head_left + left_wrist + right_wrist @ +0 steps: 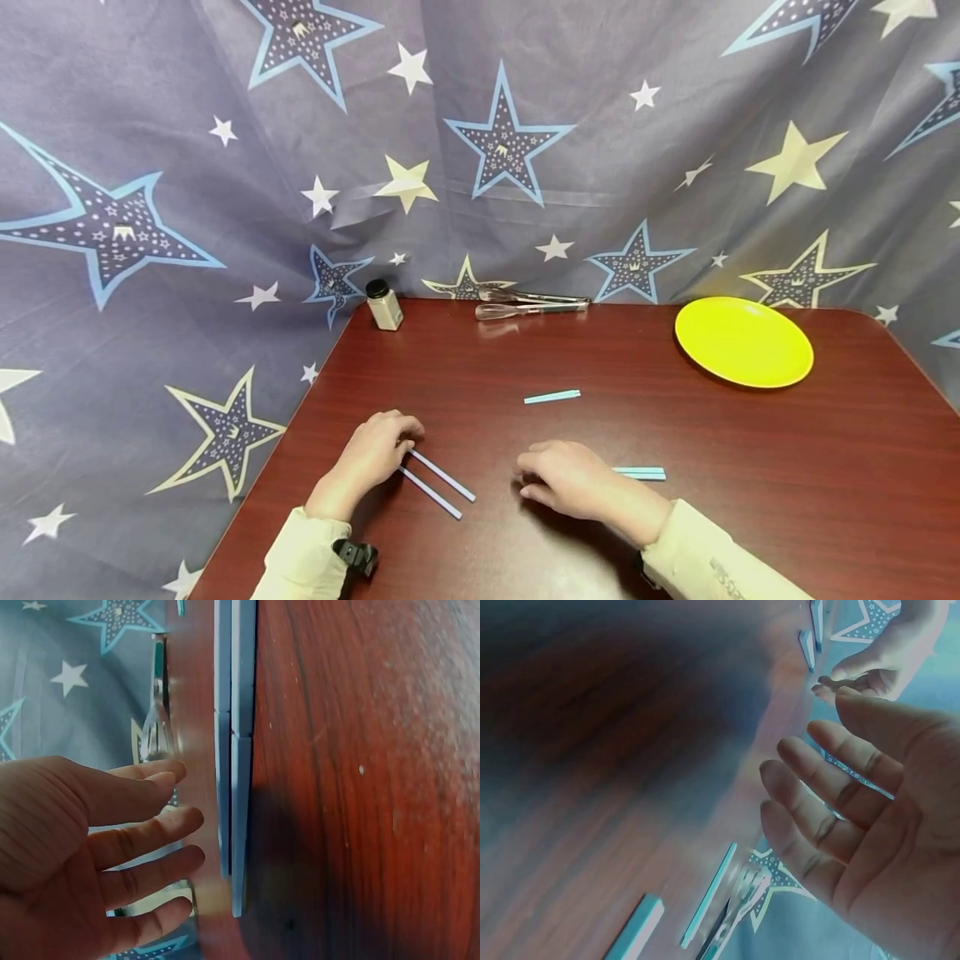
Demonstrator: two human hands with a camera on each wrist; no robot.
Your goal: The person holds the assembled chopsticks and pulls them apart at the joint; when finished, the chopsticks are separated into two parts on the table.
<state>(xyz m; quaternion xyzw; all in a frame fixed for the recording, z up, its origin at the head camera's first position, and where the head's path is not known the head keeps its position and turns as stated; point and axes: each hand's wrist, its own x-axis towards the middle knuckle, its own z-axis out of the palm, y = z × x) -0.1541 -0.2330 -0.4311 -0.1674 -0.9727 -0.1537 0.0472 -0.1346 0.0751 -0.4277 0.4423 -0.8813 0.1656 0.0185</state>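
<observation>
Two light blue sticks (442, 475) lie side by side on the table at the left. Over their far ends is the left hand (377, 446); the left wrist view has this hand (112, 855) beside the sticks (241, 772), fingers relaxed and apart, not gripping them. To the right, the right hand (567, 479) hovers over the table, and in the right wrist view the hand (855, 802) is empty with loosely bent fingers. A light blue pair (640, 473) lies partly hidden behind the right forearm. Farther back is a short teal piece (552, 397).
A white jar with a black lid (385, 307) stands at the back left corner. Metal tongs (532, 307) lie along the back edge, and a yellow plate (744, 342) is at the back right. A star-patterned cloth (517, 225) hangs behind the table (600, 358).
</observation>
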